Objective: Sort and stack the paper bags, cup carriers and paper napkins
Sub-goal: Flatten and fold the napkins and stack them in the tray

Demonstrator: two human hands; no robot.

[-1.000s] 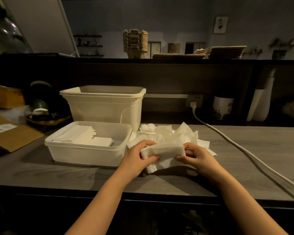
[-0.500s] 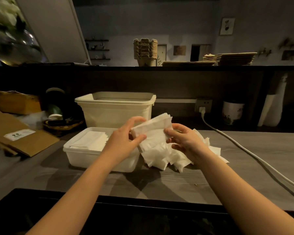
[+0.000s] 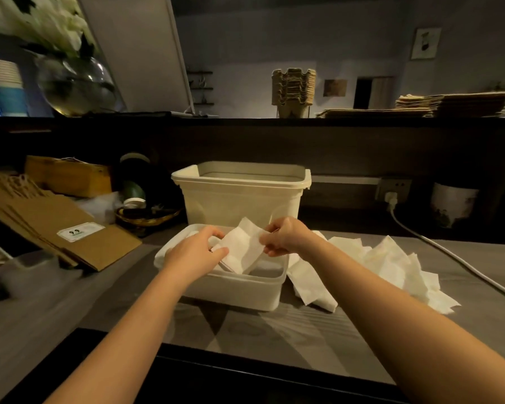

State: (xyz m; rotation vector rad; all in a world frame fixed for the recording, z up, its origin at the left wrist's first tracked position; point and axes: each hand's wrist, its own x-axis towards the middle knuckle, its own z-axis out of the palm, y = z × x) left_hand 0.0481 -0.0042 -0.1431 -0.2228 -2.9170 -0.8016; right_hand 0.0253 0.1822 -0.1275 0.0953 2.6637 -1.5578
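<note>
Head view: folded napkin [image 3: 241,247] held just above shallow tub [image 3: 245,290], pinched at one edge by left hand [image 3: 193,253], at the other by right hand [image 3: 283,236]. Lower flat, corners squared onto contents, seemingly stacked, half hidden. Loose napkins [image 3: 385,263] heaped right of tub.
</note>
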